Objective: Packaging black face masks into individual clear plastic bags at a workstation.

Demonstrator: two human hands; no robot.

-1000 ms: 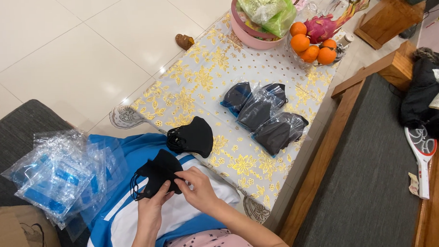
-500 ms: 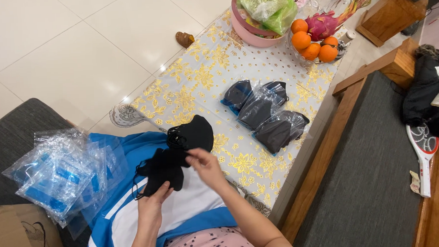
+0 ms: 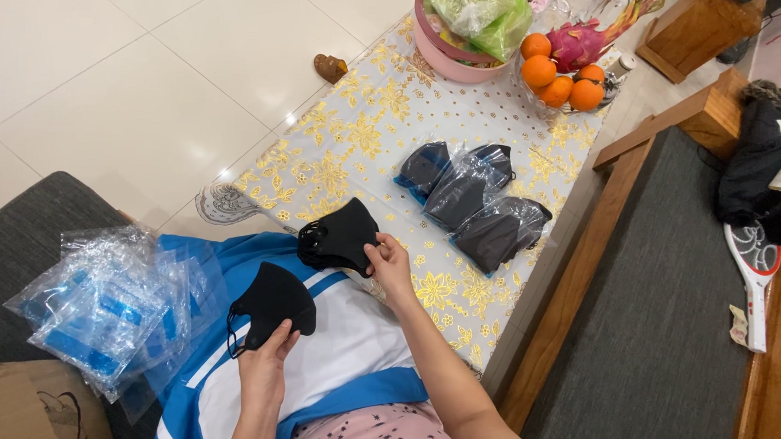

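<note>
My left hand (image 3: 264,367) holds a black cloth face mask (image 3: 270,303) by its lower edge, over a blue and white cloth on my lap. A second black mask (image 3: 341,237) lies on the near edge of the table, and my right hand (image 3: 390,264) pinches its lower right corner. Farther along the table lie three black masks sealed in clear plastic bags (image 3: 472,204), overlapping one another.
The table wears a white cloth with gold flowers (image 3: 353,138). A pink bowl of greens (image 3: 466,26) and a dish of oranges (image 3: 563,71) with a dragon fruit stand at its far end. Empty clear bags (image 3: 108,307) pile up at my left. A wooden bench (image 3: 670,305) runs along the right.
My right hand has left the mask in my left hand and reached to the black mask on the table edge, now gripping its corner. My left hand lowered its mask slightly.
</note>
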